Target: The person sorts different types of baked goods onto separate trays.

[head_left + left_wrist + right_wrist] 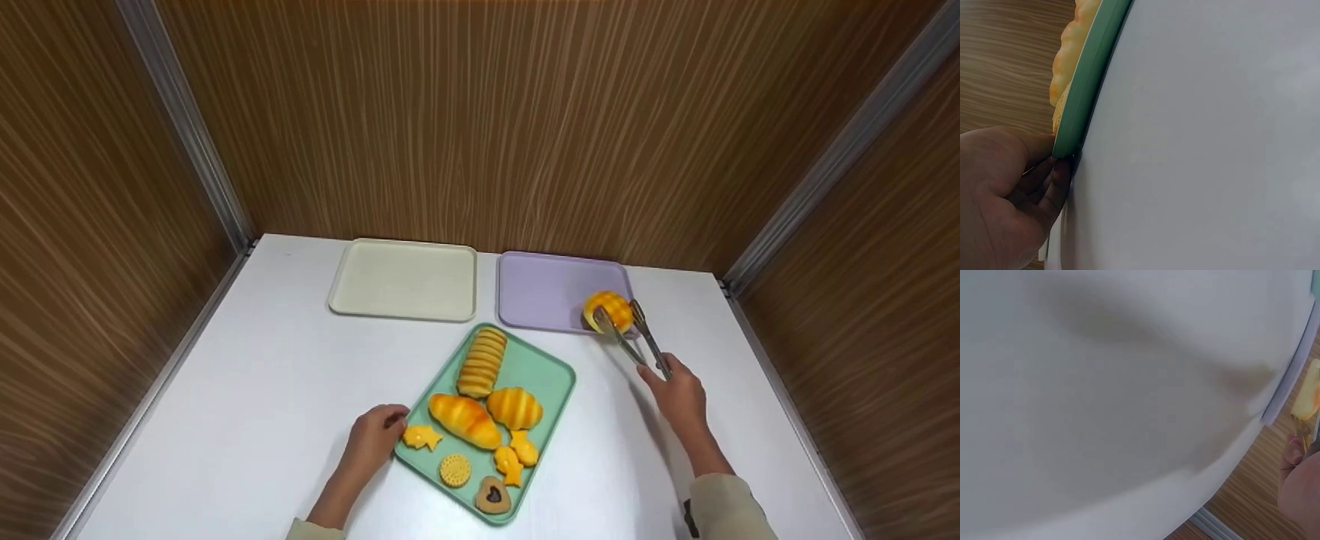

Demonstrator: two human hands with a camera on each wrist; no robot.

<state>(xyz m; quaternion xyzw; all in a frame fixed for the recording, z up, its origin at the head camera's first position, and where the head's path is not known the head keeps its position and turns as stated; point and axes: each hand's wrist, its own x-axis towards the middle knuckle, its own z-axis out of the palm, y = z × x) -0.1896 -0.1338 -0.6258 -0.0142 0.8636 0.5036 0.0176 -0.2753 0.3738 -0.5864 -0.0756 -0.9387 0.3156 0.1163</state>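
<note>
My right hand holds metal tongs, whose tips sit on either side of a round orange-yellow bun. The bun is over the front right corner of the lilac tray; whether it touches the tray I cannot tell. With thumb and fingers, my left hand pinches the rim of the green tray. On that tray lie a ridged long roll, a croissant-shaped bread, a striped bun, fish-shaped cookies, a round biscuit and a heart-shaped cookie.
A cream tray with nothing on it lies at the back left, beside the lilac one. Wood-grain panels wall in the white table at the back and both sides.
</note>
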